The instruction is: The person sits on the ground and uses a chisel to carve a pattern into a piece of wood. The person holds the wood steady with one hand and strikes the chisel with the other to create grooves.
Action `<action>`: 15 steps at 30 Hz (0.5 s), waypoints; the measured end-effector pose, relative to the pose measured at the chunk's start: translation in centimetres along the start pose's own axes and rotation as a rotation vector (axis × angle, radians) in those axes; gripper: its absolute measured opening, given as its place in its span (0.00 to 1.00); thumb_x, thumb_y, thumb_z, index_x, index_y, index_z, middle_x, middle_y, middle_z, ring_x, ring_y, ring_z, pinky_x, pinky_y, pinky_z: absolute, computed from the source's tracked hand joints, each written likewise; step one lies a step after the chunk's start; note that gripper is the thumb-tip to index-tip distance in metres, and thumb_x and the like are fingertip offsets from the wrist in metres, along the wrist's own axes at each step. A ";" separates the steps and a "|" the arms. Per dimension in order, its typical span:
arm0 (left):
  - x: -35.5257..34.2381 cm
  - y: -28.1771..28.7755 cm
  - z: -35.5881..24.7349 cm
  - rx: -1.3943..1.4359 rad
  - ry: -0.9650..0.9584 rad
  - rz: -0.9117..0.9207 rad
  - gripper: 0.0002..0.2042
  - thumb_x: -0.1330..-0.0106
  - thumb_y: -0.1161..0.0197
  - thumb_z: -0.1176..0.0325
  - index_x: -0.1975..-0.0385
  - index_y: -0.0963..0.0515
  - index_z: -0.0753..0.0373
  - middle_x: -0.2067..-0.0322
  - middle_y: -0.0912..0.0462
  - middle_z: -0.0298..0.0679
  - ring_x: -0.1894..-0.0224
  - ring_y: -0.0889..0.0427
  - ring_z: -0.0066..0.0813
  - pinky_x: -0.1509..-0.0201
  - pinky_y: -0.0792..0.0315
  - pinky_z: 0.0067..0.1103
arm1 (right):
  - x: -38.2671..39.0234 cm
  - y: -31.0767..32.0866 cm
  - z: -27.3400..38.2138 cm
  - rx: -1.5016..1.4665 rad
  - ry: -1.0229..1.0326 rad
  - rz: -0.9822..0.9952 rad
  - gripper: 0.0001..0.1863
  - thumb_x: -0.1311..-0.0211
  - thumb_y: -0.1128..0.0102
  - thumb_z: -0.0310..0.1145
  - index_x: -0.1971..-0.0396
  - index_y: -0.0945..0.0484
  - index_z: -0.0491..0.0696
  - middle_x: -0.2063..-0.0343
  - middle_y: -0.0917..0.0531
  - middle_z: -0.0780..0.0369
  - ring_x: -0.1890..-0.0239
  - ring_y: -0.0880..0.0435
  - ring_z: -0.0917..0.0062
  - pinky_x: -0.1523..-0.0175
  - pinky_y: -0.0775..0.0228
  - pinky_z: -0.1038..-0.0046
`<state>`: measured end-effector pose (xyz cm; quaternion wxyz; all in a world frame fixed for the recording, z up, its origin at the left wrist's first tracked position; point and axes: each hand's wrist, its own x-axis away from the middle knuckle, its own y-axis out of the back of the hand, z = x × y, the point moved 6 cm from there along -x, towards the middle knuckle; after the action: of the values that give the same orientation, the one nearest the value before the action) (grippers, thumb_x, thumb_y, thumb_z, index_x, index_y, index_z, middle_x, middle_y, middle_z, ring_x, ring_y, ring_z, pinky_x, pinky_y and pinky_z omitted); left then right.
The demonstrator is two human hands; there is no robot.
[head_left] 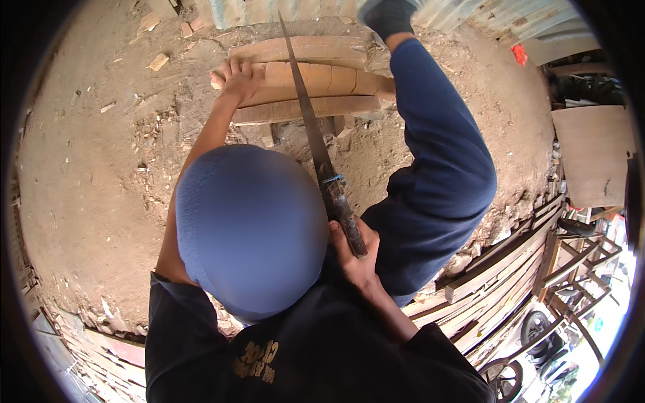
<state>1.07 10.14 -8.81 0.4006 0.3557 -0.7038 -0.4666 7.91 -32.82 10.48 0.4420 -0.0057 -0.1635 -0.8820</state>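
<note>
Cannot see past the blurred blue dome (252, 232), nor all fingers of the right hand (359, 269) behind the saw handle (344, 215).

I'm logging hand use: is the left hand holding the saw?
No, the right hand grips the saw; the left hand rests on the wood.

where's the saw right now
In the head view, the saw slants from the right grip, just below the picture's centre, up and leftward across the wood pieces near the top.
</note>
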 end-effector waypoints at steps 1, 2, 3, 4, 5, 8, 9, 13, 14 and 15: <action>-0.1 -0.3 0.2 -0.009 -0.001 0.009 0.35 0.26 0.69 0.39 0.25 0.49 0.52 0.23 0.60 0.49 0.22 0.72 0.55 0.29 0.80 0.63 | 0.0 -0.1 -0.2 -0.003 -0.011 0.002 0.15 0.33 0.35 0.32 0.78 0.26 0.42 0.87 0.28 0.67 0.81 0.32 0.89 0.77 0.39 0.77; 0.2 -0.2 -0.8 -0.011 -0.006 0.019 0.34 0.25 0.69 0.40 0.25 0.49 0.52 0.23 0.60 0.49 0.22 0.72 0.55 0.29 0.80 0.63 | 0.0 -0.1 -0.4 0.002 -0.021 0.002 0.15 0.33 0.35 0.32 0.78 0.26 0.42 0.87 0.28 0.67 0.81 0.32 0.89 0.77 0.39 0.77; 0.5 -0.2 -1.3 -0.013 -0.009 0.028 0.33 0.25 0.70 0.41 0.25 0.49 0.52 0.23 0.60 0.49 0.22 0.72 0.56 0.29 0.80 0.64 | -0.1 -0.2 -0.5 -0.003 -0.017 0.009 0.15 0.33 0.35 0.32 0.78 0.26 0.42 0.87 0.28 0.67 0.81 0.32 0.89 0.78 0.39 0.77; 0.2 -0.8 -1.4 -0.046 -0.037 0.039 0.33 0.25 0.70 0.42 0.25 0.49 0.52 0.23 0.60 0.49 0.22 0.72 0.56 0.29 0.79 0.64 | -0.2 -0.4 -0.5 -0.007 -0.013 0.016 0.15 0.33 0.35 0.32 0.78 0.26 0.42 0.87 0.28 0.67 0.82 0.32 0.89 0.78 0.39 0.77; -0.6 -1.0 -0.4 -0.080 -0.056 0.039 0.33 0.24 0.70 0.42 0.25 0.49 0.52 0.23 0.60 0.50 0.22 0.72 0.56 0.29 0.79 0.64 | -0.5 -0.9 -0.1 -0.014 0.001 0.033 0.15 0.33 0.35 0.32 0.78 0.26 0.42 0.88 0.28 0.67 0.82 0.32 0.89 0.78 0.39 0.77; -2.6 -2.3 2.2 -0.188 -0.160 0.018 0.32 0.24 0.70 0.43 0.25 0.49 0.52 0.23 0.60 0.50 0.22 0.72 0.56 0.29 0.79 0.64 | -1.6 -2.0 0.5 0.000 0.017 0.108 0.15 0.33 0.35 0.32 0.78 0.26 0.42 0.88 0.28 0.67 0.82 0.32 0.90 0.78 0.38 0.77; -2.7 -2.4 2.9 -0.181 -0.146 0.017 0.32 0.24 0.70 0.43 0.25 0.48 0.52 0.23 0.60 0.50 0.22 0.72 0.56 0.29 0.79 0.64 | -1.9 -2.1 0.3 -0.007 -0.001 0.129 0.14 0.33 0.35 0.32 0.77 0.25 0.41 0.86 0.28 0.68 0.80 0.32 0.90 0.77 0.39 0.78; 0.0 -1.0 -0.5 -0.082 -0.116 0.046 0.32 0.24 0.70 0.43 0.25 0.48 0.51 0.23 0.58 0.50 0.22 0.69 0.56 0.30 0.78 0.64 | -3.9 -1.7 -0.5 0.018 -0.058 0.140 0.13 0.33 0.35 0.31 0.74 0.24 0.40 0.83 0.27 0.70 0.77 0.32 0.90 0.74 0.40 0.79; -0.4 -1.3 0.2 -0.119 -0.130 0.026 0.32 0.24 0.70 0.43 0.25 0.49 0.52 0.24 0.58 0.51 0.22 0.70 0.56 0.30 0.78 0.63 | -4.5 -1.9 -0.6 0.016 -0.067 0.146 0.13 0.33 0.35 0.31 0.74 0.24 0.40 0.83 0.26 0.70 0.77 0.32 0.90 0.74 0.40 0.79; -0.8 -1.5 0.8 -0.156 -0.146 0.009 0.32 0.24 0.70 0.43 0.25 0.49 0.52 0.24 0.58 0.51 0.22 0.70 0.56 0.29 0.78 0.63 | -5.4 -2.1 -0.9 -0.009 -0.009 0.121 0.14 0.33 0.35 0.32 0.77 0.25 0.41 0.87 0.26 0.66 0.82 0.31 0.89 0.78 0.37 0.77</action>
<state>0.85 10.69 -10.60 0.3769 0.2856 -0.6941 -0.5427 9.70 -27.68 8.20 0.4938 -0.0215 -0.1606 -0.8543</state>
